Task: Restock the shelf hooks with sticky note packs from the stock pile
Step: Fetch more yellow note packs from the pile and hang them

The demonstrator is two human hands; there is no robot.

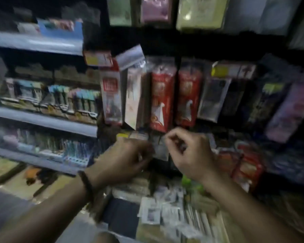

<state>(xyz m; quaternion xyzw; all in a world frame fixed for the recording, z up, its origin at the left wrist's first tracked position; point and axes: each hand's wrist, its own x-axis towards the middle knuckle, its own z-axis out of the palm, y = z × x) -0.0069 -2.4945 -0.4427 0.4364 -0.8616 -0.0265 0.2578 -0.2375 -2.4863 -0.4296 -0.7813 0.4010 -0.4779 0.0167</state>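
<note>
Nearest, below both wrists: stock pile (165,209) of small pale packs, loosely heaped, edges smeared by blur. Dark wristband (87,183) on the left forearm. Left hand (130,158) curled, fingertips closed on the left edge of a small clear pack (161,149). Right hand (189,153) just across from it, fingers bent in toward the pack's upper right corner; cannot tell whether pinching or only touching. Pack upright between the two hands, level with the knuckles, well above the pile. Reads as the hanging step: pack lifted from stock and being lined up for a hook. Next move likely calls for finding the hang hole at the pack's top and threading it onto the prong, steadied from both sides. Hook itself not made out; lost in shadow beyond the fingers. Pack's print and colour unreadable, so sticky notes only assumed. Farther up, above the hands: hanging red packs (162,100), already on display. Off beyond the left hand: shelves (42,120) of blurred stationery, cut off at the frame edge.
</note>
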